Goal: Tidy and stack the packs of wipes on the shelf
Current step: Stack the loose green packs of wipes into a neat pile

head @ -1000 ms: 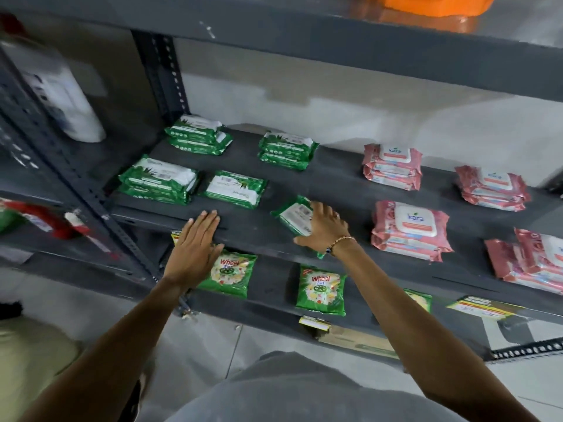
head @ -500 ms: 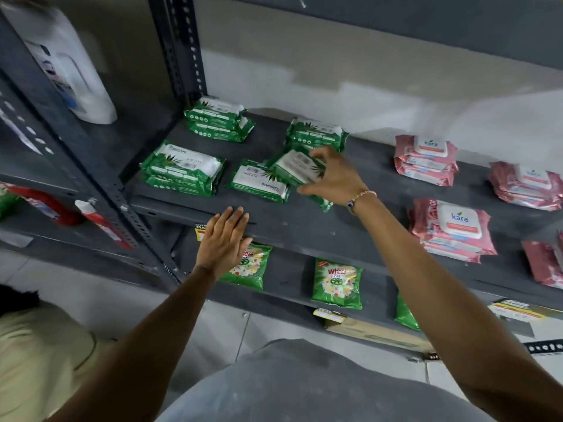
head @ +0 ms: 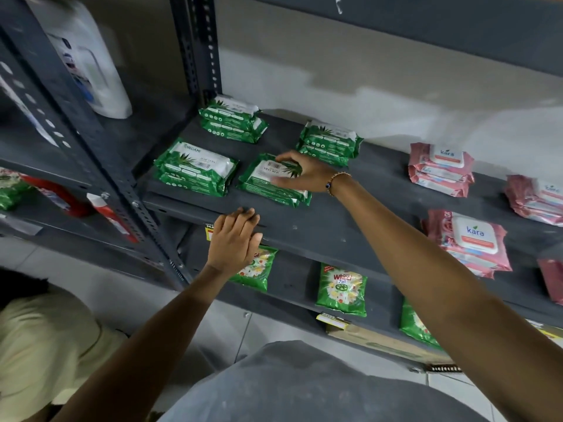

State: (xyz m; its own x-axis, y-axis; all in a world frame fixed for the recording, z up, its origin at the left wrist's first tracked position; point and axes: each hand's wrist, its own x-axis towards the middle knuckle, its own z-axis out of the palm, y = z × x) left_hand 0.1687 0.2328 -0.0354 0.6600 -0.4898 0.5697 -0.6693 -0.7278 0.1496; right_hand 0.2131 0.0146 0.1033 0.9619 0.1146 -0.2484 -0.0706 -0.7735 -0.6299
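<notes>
Green wipe packs lie in four small stacks on the left half of the grey shelf. My right hand grips the top green pack, which now lies on another green pack at the front middle. Beside it to the left is a stack of green packs; two more green stacks sit at the back. Pink wipe packs lie in stacks on the right half. My left hand rests flat on the shelf's front edge, holding nothing.
A white jug stands on the neighbouring shelf at upper left. Green detergent pouches lie on the shelf below. A perforated steel upright divides the two racks. Another person in a pale shirt is at lower left.
My right hand carried a green pack from the shelf's front edge back and leftward, then set it on top of the front middle green pack. My left hand stayed on the shelf edge.
</notes>
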